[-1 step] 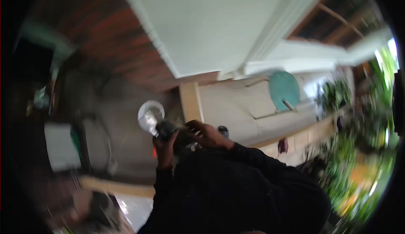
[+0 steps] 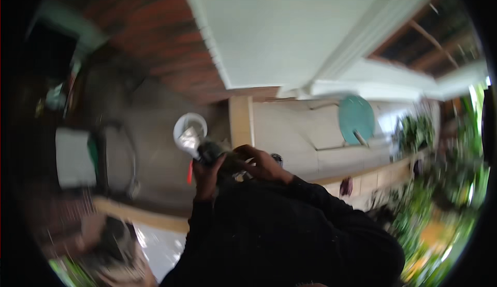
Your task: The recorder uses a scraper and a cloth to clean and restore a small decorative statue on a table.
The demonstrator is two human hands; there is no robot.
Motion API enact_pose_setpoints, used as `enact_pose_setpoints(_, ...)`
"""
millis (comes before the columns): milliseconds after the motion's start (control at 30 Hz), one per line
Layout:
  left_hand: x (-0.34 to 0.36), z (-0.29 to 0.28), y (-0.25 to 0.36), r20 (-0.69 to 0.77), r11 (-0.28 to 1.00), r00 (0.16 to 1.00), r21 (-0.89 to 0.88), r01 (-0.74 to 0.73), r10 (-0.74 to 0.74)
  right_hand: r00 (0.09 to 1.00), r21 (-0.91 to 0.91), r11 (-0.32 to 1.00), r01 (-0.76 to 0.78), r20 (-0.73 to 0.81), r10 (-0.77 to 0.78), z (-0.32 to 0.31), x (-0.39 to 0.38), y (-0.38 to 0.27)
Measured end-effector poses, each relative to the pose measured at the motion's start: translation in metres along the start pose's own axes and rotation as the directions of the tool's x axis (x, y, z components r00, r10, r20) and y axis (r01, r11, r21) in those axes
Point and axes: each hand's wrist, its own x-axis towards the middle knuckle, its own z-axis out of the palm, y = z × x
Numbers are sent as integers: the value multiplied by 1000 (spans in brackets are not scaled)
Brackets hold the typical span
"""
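Dark object (image 2: 209,153): up in your left hand (image 2: 208,174), just left of your right hand (image 2: 265,167); too blurry to say what it is, tbh.
Left hand: wrapped around the near end of it, thumb on the right; guessing that's the supporting grip, so the other hand is free to fiddle.
Right hand: fingers bent in toward an olive patch (image 2: 228,163) between your hands; tips are lost in the blur, so can't tell if they're pinching anything.
Red strip (image 2: 189,173): just left of your left hand, no clue what it belongs to.
White bucket (image 2: 178,131): just past your left hand, silvery stuff (image 2: 188,135) apparently inside; probably parked there for easy reach. Can't tell if the rim gets touched.
Floor (image 2: 150,142): dull grey-brown, around the bucket and out left of your hands.
Tan ledge (image 2: 240,118): ahead of your hands, pale tiles (image 2: 290,126) to its right.
Teal stool (image 2: 354,116): well off past your right hand, with leafy plants (image 2: 417,131) further right.
Walls: reddish brick (image 2: 165,38) far ahead of your left hand, big pale panel (image 2: 274,28) ahead of your right.
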Motion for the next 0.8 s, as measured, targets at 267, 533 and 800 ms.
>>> enact_pose_setpoints(267,-36,-68,-26,-111,998,992,27,-52,55,933,-176,984,16,356,48,57,30,20)
enact_pose_setpoints(533,-52,-194,-32,-339,999,940,36,-30,40,921,-322,946,31,377,98,184,69,11)
enact_pose_setpoints(800,-102,-339,-5,-444,982,879,-138,128,-177,844,-298,954,-13,509,170,331,94,-25)
